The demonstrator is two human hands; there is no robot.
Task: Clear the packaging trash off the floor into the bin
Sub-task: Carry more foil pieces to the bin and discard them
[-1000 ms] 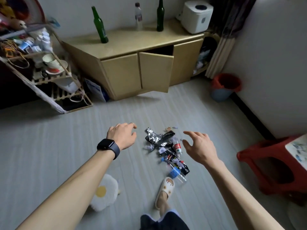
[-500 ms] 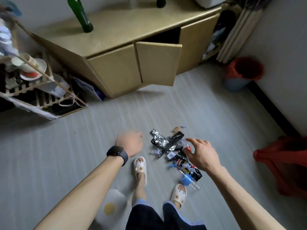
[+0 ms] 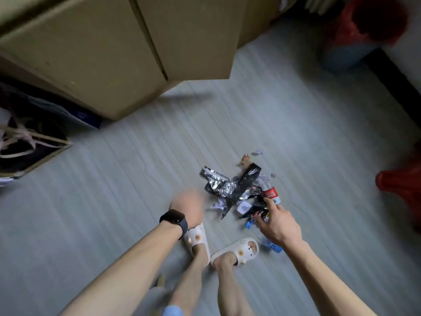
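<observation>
- Trash (image 3: 237, 190): I judge the task barely begun. The whole pile lies on the floor (image 3: 114, 190), about mid-floor and just ahead of my slippers (image 3: 198, 242). Nothing I can see has been lifted from it.
- Make-up of the pile: a crumpled foil wrapper (image 3: 217, 185) at its left edge, a black strip (image 3: 245, 183) laid across it, a small bottle (image 3: 271, 193) with a red label at its right edge, and paper scraps and blue bits scattered round the rim.
- Bin (image 3: 339, 55): it stands at the far right corner of the floor, against the wall and well apart from the pile. It has a red liner, and motion blur hides what is inside. Every piece is left to carry there.
- Right hand (image 3: 278, 222): it is over the near right edge of the pile with fingers (image 3: 272, 205) spread and only slightly bent, and it grips nothing. The forefinger tip lies at the bottle. I cannot tell whether it touches.
- Left hand (image 3: 189, 206): it is low at the near left edge of the pile, just beside the foil, and seen from the back. It is smeared by motion and its fingers are hidden, so I cannot tell whether it is open or closed, or whether it holds anything.
- Surroundings: a cabinet (image 3: 114, 53) stands along the far edge of the floor, and a red stool (image 3: 401, 185) at the right edge.
</observation>
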